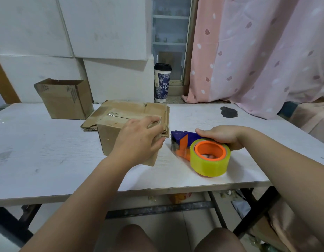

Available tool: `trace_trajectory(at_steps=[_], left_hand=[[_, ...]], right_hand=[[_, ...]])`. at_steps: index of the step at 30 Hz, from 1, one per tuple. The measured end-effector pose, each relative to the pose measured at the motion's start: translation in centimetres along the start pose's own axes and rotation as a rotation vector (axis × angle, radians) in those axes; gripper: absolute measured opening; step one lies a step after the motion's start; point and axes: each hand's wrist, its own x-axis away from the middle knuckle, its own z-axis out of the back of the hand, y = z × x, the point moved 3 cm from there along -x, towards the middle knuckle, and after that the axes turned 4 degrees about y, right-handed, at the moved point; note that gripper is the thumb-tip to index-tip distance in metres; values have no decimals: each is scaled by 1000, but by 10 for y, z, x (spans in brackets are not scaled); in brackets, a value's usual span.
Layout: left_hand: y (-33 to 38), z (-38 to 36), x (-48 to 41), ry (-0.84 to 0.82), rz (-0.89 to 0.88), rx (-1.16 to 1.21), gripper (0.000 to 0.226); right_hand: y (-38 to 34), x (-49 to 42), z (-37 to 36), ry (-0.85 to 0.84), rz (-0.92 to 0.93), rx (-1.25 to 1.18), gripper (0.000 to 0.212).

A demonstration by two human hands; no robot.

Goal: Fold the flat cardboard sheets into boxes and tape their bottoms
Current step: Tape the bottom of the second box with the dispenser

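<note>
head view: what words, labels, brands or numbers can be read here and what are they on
"CHA": white letters on the cup; its other print is unreadable.
On the box that the left hand holds, a label: too blurred to read.
On the open box, dark print: too blurred to read.
On the dispenser in the right hand: no text shows.

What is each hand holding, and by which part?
The left hand grips the folded box at its right top edge; the right hand holds the tape dispenser from behind the roll.
</note>
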Motion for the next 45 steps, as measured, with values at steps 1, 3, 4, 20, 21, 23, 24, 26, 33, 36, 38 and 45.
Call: trace_trajectory(at_steps=[1,3,4,20,21,23,24,26,33,36,38,45], left_hand=[[0,0,0,-4,5,4,14],[-1,-1,0,-2,6,4,15],[-1,-1,0,-2,10,6,18],[-5,11,-14,96,564,259,24],[-11,9,-15,29,562,233,24],[-21,11,-12,-5,577,169,23],[-27,15,-9,24,608,99,22],[-42,25,3,106,740,-78,28],[-72,25,30,229,1124,518,18],[-68,23,35,344,1177,556,34],[-65,21,36,391,1187,561,34],[-75,18,38,443,1207,591,28]], right_hand=[[-2,1,0,-5,6,30,80],[-3,1,0,14,23,94,77],[-4,0,-1,31,32,115,73],[-118,53,-102,650,774,-69,32],[-121,51,-113,609,754,-87,32],[-124,47,-127,611,718,-87,29],[-126,46,-129,638,698,-99,25],[-128,45,-131,679,664,-138,20],[-131,41,-128,667,555,-265,19],[-130,41,-137,688,568,-358,24],[-128,38,-141,659,543,-487,34],[-121,31,-147,509,437,-846,40]])
